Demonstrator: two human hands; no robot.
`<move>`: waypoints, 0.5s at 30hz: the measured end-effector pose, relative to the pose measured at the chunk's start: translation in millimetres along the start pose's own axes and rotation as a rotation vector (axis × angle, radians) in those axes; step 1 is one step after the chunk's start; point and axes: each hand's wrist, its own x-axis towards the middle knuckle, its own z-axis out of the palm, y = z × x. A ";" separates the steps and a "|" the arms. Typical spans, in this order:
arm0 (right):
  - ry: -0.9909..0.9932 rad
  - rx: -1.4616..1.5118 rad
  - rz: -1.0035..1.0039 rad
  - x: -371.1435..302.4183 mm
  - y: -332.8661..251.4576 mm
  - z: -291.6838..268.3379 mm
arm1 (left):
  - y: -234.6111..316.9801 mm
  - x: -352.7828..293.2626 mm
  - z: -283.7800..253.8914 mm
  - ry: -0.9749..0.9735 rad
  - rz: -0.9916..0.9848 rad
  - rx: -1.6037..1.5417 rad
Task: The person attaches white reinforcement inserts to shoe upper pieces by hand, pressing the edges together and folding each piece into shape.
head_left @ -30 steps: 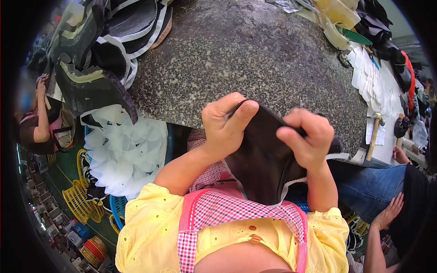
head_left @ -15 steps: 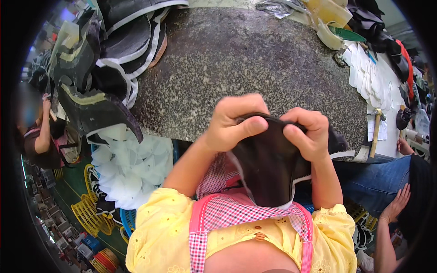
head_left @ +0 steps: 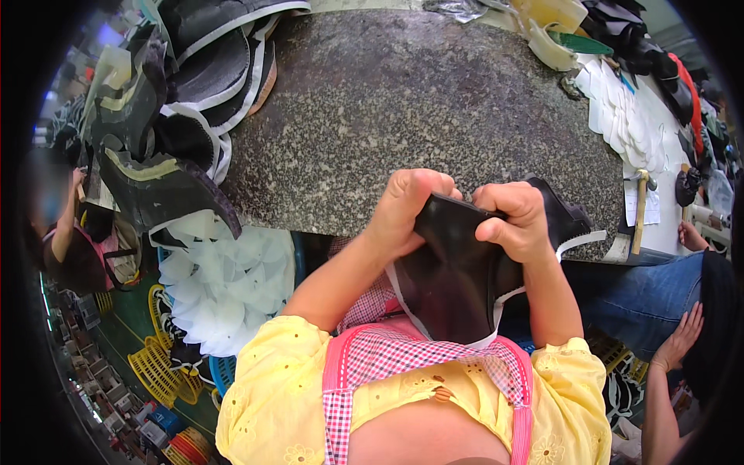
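Note:
Between my hands is a black leather shoe upper (head_left: 461,287) with a pale strip along its lower edge. It hangs in front of my checked apron, close to the near edge of the speckled stone worktop (head_left: 418,101). My left hand (head_left: 407,209) is closed round the top edge at its left corner. At the right of that edge my right hand (head_left: 515,221) pinches the leather, thumb toward me. Part of the upper reaches out past my right hand over the worktop, its pale strip loose.
Several black uppers with white edging (head_left: 209,85) are piled at the left. White shaped pieces (head_left: 225,287) fill a blue basket below them. On the right lie a hammer (head_left: 640,209), white flat pieces (head_left: 620,116) and a green-handled brush (head_left: 581,43). A person in jeans (head_left: 651,302) sits close at the right.
My left hand has turned and its thumb has shifted over the top edge. The upper's top now spreads wider and flatter, and more of its right part shows over the worktop.

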 end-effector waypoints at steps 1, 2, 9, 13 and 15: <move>0.006 -0.005 0.062 -1.4 -6.8 -1.2 | 13.8 2.9 -6.7 -0.080 -0.033 0.408; 0.002 -0.006 0.059 -0.7 -6.5 -2.6 | 24.5 7.0 -11.0 -0.155 -0.065 0.818; 0.135 -0.789 -0.216 0.3 -15.8 4.1 | 39.9 14.1 48.7 -0.474 0.161 2.284; -0.101 -0.445 -0.368 -16.7 -14.6 -0.3 | 43.3 3.9 39.4 -0.626 -0.158 1.574; -0.181 -0.139 -0.429 -18.0 -20.5 -5.1 | 36.8 3.0 48.6 -0.717 -0.151 1.237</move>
